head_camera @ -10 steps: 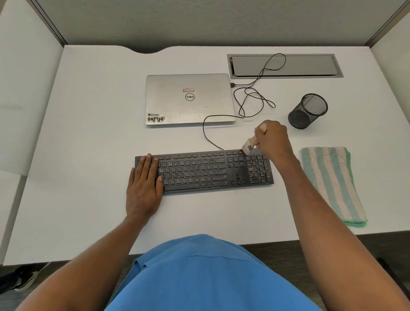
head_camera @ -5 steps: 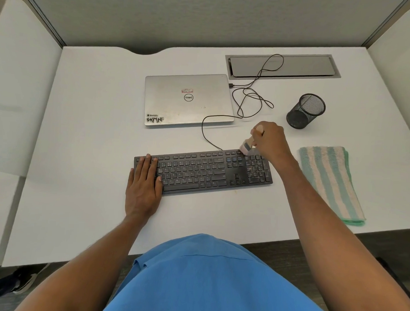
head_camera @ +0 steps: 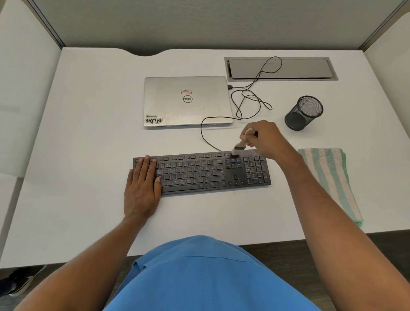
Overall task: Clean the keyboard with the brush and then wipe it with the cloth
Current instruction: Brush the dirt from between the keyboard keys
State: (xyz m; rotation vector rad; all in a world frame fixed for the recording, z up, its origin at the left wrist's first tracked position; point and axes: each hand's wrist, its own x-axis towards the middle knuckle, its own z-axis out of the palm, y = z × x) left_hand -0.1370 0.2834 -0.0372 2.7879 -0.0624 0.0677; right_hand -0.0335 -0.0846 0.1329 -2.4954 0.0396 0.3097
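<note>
A white desk (head_camera: 88, 132) stands in a cubicle, with a grey partition behind its back edge and white panels at both sides. The black keyboard (head_camera: 198, 173) lies near the front edge, about in the middle of the width, its long side parallel to that edge. The left hand (head_camera: 141, 188) lies flat on the left end of the keyboard, with the fingers straight and close together over the keys and the heel on the desk; it holds nothing. The right hand (head_camera: 265, 138) has its fingers curled round the pale wooden handle of the small brush (head_camera: 240, 146). The brush is tilted, its handle leaning toward the back edge, and its bristles touch the top row of keys just left of the number pad. Pale specks of dust show on the number pad. The folded cloth (head_camera: 328, 180), striped green and cream, lies to the right of the keyboard, apart from it, and reaches almost to the front edge. A closed silver laptop (head_camera: 187, 101) lies behind the keyboard. A thin black cable (head_camera: 247, 103) comes from the back of the keyboard, loops beside the right side of the laptop and crosses a grey hatch (head_camera: 295, 70) near the back edge. A black mesh cup (head_camera: 303, 113) stands behind the cloth, well apart from it. A blue shirt (head_camera: 206, 278) fills the view at the front edge
</note>
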